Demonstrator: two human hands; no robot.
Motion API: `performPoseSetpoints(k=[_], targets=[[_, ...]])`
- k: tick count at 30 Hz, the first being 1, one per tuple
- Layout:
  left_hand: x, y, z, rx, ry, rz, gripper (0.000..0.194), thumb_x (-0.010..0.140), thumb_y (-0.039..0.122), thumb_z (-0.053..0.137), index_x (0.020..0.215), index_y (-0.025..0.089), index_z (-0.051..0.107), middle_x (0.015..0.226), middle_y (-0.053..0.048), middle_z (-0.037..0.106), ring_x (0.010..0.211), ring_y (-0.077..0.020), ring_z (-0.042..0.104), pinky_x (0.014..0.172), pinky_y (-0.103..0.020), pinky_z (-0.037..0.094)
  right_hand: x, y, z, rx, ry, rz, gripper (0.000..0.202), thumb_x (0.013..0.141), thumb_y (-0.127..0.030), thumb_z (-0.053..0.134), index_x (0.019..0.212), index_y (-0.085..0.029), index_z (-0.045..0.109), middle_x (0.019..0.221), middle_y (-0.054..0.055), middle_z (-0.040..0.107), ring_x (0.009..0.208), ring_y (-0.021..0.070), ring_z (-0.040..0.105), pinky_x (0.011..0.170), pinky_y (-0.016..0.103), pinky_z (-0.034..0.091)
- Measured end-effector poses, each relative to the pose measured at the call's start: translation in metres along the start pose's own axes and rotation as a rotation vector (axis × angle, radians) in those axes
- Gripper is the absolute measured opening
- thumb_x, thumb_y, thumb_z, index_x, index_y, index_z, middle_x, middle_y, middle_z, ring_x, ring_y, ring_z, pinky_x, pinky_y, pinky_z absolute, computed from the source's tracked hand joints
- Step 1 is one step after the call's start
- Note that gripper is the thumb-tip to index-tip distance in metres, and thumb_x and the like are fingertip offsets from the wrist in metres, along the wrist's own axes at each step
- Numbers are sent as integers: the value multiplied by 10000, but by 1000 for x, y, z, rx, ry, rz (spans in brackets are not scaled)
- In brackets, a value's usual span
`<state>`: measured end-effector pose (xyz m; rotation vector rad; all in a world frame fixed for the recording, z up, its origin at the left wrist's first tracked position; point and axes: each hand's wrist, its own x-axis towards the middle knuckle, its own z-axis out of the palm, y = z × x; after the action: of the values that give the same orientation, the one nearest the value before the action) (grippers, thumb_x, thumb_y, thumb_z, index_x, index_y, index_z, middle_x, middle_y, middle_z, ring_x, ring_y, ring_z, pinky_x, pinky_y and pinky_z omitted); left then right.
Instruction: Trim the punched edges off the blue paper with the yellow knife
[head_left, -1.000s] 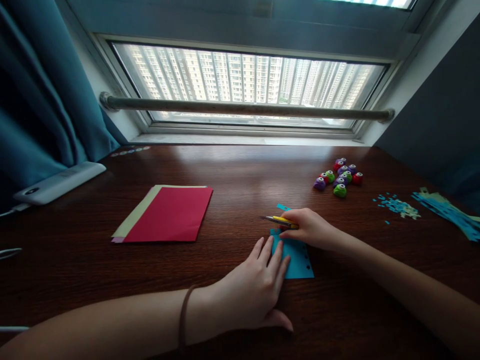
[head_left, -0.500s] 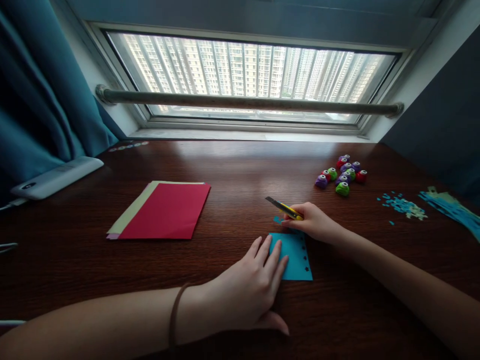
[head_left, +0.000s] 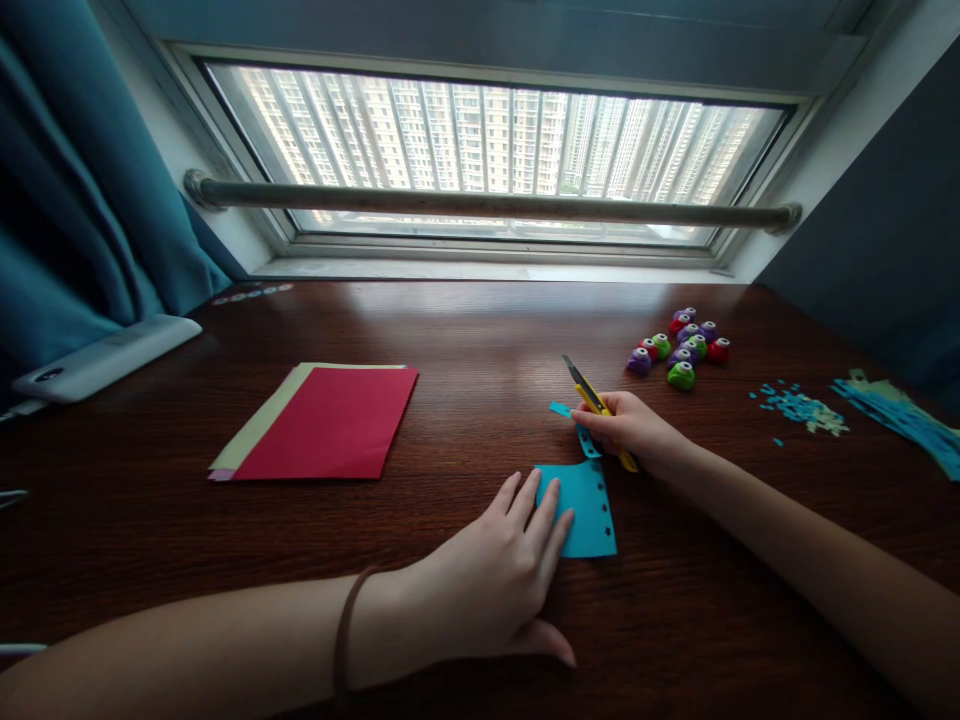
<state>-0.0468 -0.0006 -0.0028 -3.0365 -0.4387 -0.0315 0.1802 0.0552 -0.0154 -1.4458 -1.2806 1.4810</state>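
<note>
Right hand (head_left: 641,432) has turned its gripped yellow-black craft knife (head_left: 590,397) farward; I judge the punched blue strip (head_left: 588,443) nearly off the square blue paper sheet (head_left: 588,505), left hand (head_left: 499,580) open.

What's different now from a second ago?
The right hand has turned the yellow knife: its blade pointed left, and now points mostly away from the person. The left hand still rests on the blue sheet. The red paper stayed put.
</note>
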Motion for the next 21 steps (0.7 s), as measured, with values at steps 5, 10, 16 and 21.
performPoseSetpoints(k=[5, 10, 16, 21], targets=[[1, 0, -1, 8, -7, -6, 865, 805, 700, 184, 1296, 12, 364, 1318, -274, 384, 1244, -416, 315, 1002, -522, 287, 1, 0, -1, 131, -5, 22, 384, 667, -443, 710, 746, -145, 481, 507, -65, 355, 416, 43, 292, 345, 145, 234], [-1, 1, 0, 7, -3, -4, 873, 802, 704, 177, 1295, 8, 360, 1318, -269, 384, 1237, -421, 320, 1006, -518, 281, 1, -1, -3, 271, 3, 28, 412, 626, -401, 753, 766, -143, 464, 531, -74, 353, 428, 32, 290, 351, 130, 217], [-1, 0, 3, -68, 36, -11, 875, 791, 714, 236, 1288, 5, 365, 1276, -257, 428, 1246, -404, 307, 1032, -515, 246, -2, -16, -24, 65, 102, -112, 379, 628, -409, 742, 763, -143, 508, 496, -64, 382, 403, 52, 343, 347, 162, 247], [0, 1, 4, -89, 43, -16, 874, 776, 724, 288, 1245, -3, 413, 1216, -231, 475, 1182, -377, 382, 1011, -446, 285, -5, -24, -34, -225, 239, -175, 387, 630, -436, 725, 813, -120, 595, 566, -21, 474, 428, 64, 384, 375, 190, 304]])
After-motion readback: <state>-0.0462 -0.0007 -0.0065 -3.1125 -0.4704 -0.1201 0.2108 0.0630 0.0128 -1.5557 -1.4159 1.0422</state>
